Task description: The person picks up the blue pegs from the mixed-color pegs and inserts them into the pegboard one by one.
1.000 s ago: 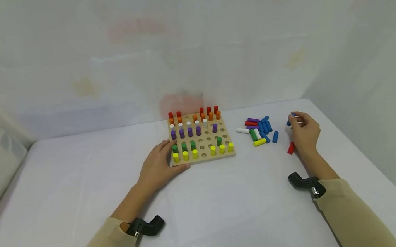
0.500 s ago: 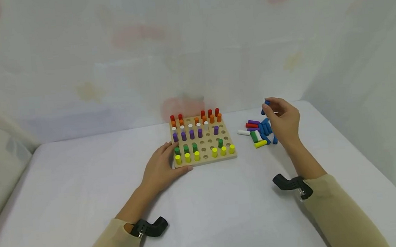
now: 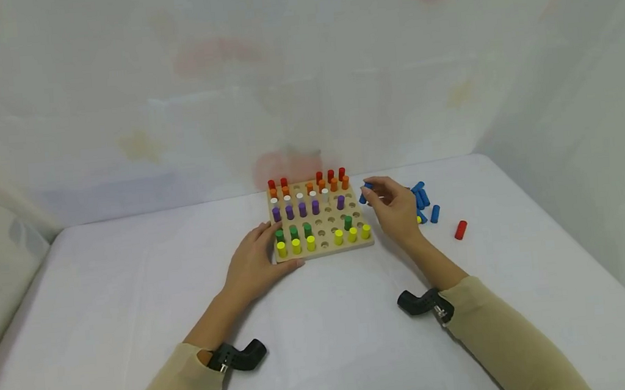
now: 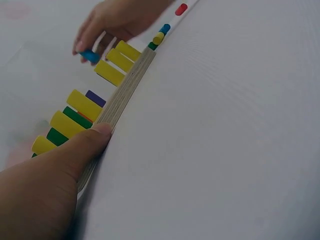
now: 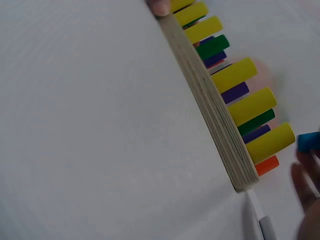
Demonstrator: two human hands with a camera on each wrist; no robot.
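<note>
A wooden peg board (image 3: pixel 349 246) lies mid-table with rows of red, orange, white, purple, green and yellow pegs standing in it and several holes bare. My left hand (image 3: pixel 264 248) rests against its near-left corner, the thumb (image 4: pixel 95 137) pressing the board's front edge (image 4: pixel 125 95). Just above the board's right side, my right hand (image 3: pixel 374 195) pinches a blue peg (image 3: pixel 365 193) between thumb and forefinger. The same blue peg (image 5: pixel 309 141) shows beside the yellow pegs (image 5: pixel 252 105) in the right wrist view and as the blue peg (image 4: pixel 91 55) in the left wrist view.
Loose blue pegs (image 3: pixel 424 201) lie right of the board, partly hidden behind my right hand. A lone red peg (image 3: pixel 461 230) lies farther right. The white table (image 3: pixel 324 341) meets a pale wall behind and a wall at the right.
My right hand has carried the blue peg leftward from the table's right side, over the loose pile, to the board's right edge. The left hand has stayed on the board's corner.
</note>
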